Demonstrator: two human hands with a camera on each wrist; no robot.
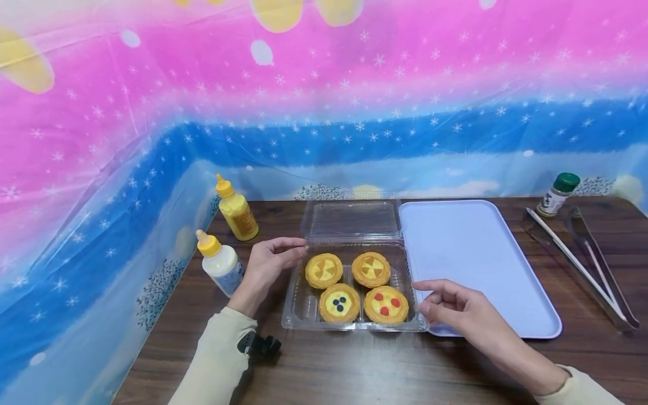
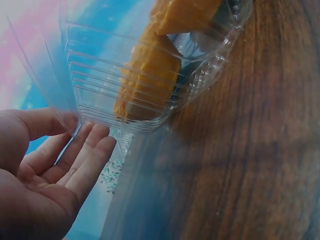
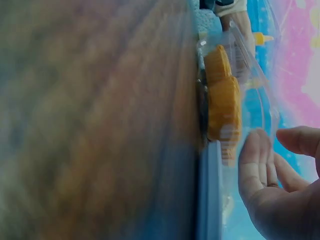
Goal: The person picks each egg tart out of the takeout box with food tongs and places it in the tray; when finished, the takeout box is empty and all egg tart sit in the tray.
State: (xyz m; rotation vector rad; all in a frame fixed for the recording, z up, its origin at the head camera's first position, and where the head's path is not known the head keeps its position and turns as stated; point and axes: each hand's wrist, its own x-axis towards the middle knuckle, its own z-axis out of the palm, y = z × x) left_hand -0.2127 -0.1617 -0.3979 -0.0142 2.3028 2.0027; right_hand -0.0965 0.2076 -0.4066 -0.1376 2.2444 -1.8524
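Observation:
A clear plastic hinged container (image 1: 304, 309) stands with its lid (image 1: 352, 219) folded back towards the wall. Inside sit several round tarts: two with wedge-shaped toppings, a tart with dark blue berries (image 1: 340, 304) and a tart with red pieces (image 1: 386, 305). My left hand (image 1: 268, 267) pinches the container's left rim between thumb and fingers, which the left wrist view shows close up. On the opposite side, my right hand (image 1: 463, 309) holds the right rim, thumb on one face and fingers on the other in the right wrist view.
A pale blue tray (image 1: 471, 253) lies right of the container, partly under its right edge. Metal tongs (image 1: 582, 267) and a green-capped shaker (image 1: 557, 194) are farther right. At left stand a yellow squeeze bottle (image 1: 238, 216) and a white bottle (image 1: 221, 264) beside my left wrist.

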